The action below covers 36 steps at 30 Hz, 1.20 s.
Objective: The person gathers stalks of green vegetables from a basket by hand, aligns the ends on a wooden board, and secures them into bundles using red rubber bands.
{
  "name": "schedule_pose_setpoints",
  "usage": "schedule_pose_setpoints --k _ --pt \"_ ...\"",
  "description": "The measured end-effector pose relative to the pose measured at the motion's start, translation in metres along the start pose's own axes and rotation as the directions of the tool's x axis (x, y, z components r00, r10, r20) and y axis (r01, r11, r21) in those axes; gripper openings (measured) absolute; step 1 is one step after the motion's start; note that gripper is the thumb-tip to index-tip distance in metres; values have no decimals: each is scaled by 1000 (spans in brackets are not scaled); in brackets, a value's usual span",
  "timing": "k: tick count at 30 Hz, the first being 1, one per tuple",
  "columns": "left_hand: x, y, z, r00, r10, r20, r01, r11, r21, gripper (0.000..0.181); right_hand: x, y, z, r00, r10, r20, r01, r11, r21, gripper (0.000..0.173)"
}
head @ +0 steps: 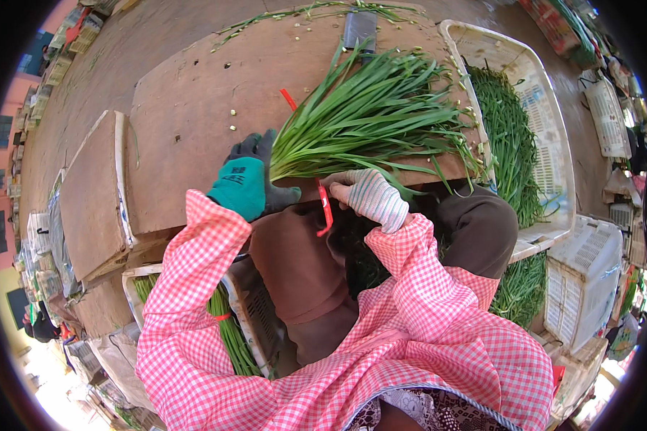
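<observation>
A large bunch of long green leaves, seemingly garlic chives (pixel 356 121), lies on a wooden board (pixel 172 91), leaf tips fanned to the right. My left hand (pixel 250 178), in a teal and dark rubber-coated glove, rests against the bunch's gathered left end, fingers behind it and thumb in front. At the board's near edge, my right hand (pixel 364 196), in a striped knit glove with bare fingertips showing, pinches a red tie strip (pixel 324 207). One end of the strip hangs down over my lap; the other red end (pixel 288 99) sticks out beyond the bunch, so the strip seems to pass beneath it.
A cleaver (pixel 360 29) lies at the board's far edge among cut stem bits. To the right stands a white plastic crate (pixel 563 178) with loose greens. A crate (pixel 253 339) at lower left holds tied green stems. An upturned white crate (pixel 585 280) stands at lower right.
</observation>
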<state>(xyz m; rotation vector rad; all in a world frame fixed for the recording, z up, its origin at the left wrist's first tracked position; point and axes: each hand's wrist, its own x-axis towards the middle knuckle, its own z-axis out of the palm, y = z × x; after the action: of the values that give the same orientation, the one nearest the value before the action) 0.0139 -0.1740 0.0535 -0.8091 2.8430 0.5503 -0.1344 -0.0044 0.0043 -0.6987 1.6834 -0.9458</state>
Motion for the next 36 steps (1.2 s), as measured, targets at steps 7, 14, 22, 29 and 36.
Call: schedule_pose_setpoints --k 7,14,22,29,36 --pt "36 4 6 998 -54 31 52 996 76 116 -5 8 1 1000 21 -11 -21 999 -24 27" --pt "45 -25 110 869 278 -408 -91 902 421 64 34 -5 -17 922 -387 -11 275 674 -686 29" --pt "55 -32 88 925 194 -327 -54 918 394 77 19 18 -33 908 -398 -129 278 805 -524 23" --pt "41 -10 46 993 11 -116 8 987 163 106 -28 42 -58 941 -294 -166 163 827 -537 23" --pt "17 -30 23 948 10 -318 -7 1000 10 101 -44 48 -62 942 -271 -200 142 857 -495 22"
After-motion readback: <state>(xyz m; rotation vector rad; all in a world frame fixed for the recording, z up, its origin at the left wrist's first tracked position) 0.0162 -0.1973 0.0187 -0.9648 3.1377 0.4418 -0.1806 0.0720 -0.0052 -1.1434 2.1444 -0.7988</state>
